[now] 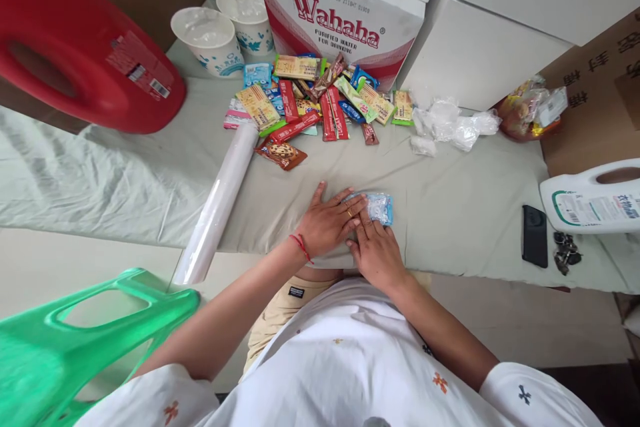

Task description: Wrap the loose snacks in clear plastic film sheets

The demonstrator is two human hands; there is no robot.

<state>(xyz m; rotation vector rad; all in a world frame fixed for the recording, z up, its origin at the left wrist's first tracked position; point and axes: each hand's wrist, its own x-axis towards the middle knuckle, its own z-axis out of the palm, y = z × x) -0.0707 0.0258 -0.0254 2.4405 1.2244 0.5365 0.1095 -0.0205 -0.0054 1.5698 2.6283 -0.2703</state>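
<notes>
Nearest the camera, a white shirt (350, 360) fills the bottom of the view, with a green plastic stool (75, 333) at the near left. Just beyond, both hands lie flat on a grey cloth (450, 200) covering the table. The left hand (327, 221) is spread, fingers fanned, overlapping the right hand (375, 250); both press down on a small blue packet (381, 207), pinning rather than pinching it. Pressing evenly from the middle outward would probably flatten it best. A white roll (217, 203) lies to the left; a black phone (534, 235) and keys (566, 252) sit to the right. Farther off is a heap of snack packets (310, 103), crumpled clear bags (450, 123), two paper cups (210, 40) and a cardboard water box (340, 13).
</notes>
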